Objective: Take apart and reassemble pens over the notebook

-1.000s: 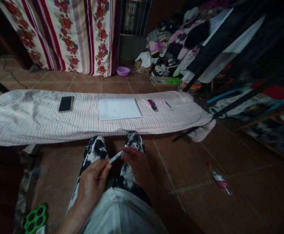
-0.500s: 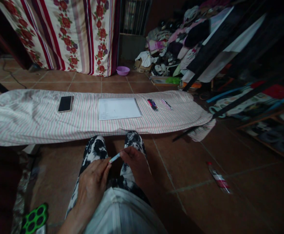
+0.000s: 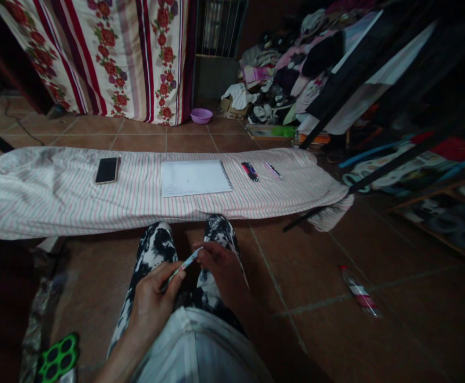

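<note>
Above my lap I hold a slim pale-blue pen [image 3: 189, 259] with a small coloured pattern, tilted up to the right. My left hand [image 3: 155, 291] is closed round its lower part, thumb and index finger pinching it. At the pen's upper end, my right hand [image 3: 218, 266] has its fingers closed on the tip, which they partly hide. Beyond my knees, an open spiral notepad [image 3: 196, 178] lies on a striped cloth [image 3: 140, 205]. To its right are several dark and red pens [image 3: 250, 171] and a pink-and-white pen [image 3: 273, 171].
A phone [image 3: 107, 170] rests on the cloth, left of the notepad. On the tiled floor lie a plastic bottle [image 3: 360, 292] to the right and a green object with round holes [image 3: 59, 357] at lower left. A purple basin [image 3: 201, 116] and heaped clothes [image 3: 288, 69] are behind.
My left thumb and fingers have shifted along the pen, so more of its length shows between and below them. My right hand has stayed at the upper end, its fingers slightly moved.
</note>
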{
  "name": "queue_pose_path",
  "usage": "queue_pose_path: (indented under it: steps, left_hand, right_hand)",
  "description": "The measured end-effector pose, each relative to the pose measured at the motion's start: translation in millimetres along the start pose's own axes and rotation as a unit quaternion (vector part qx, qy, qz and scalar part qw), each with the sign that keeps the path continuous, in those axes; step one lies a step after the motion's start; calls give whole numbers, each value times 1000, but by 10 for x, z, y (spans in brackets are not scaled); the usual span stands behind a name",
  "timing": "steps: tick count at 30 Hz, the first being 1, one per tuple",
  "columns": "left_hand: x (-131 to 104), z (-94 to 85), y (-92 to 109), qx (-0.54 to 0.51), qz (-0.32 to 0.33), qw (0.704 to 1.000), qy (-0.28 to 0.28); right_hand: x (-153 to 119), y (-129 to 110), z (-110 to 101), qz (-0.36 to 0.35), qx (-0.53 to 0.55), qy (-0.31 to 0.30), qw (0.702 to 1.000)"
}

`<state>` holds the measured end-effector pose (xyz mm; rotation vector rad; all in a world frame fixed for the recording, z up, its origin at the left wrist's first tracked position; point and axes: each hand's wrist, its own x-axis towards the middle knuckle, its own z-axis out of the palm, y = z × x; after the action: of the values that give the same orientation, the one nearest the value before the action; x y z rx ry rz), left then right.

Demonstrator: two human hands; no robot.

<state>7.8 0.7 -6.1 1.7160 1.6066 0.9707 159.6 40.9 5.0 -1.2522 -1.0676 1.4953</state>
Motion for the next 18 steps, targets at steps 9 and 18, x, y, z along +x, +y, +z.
queue_pose_path:
  steps: [9, 18]
  left_hand:
    - [-16, 25, -21, -109, -108, 988, -32]
    - [-22, 8, -5, -75, -64, 995, -19]
  right_hand:
    - [-4, 2, -28, -26, 36, -29, 999]
    - [1, -48, -25, -16, 6, -12, 1000]
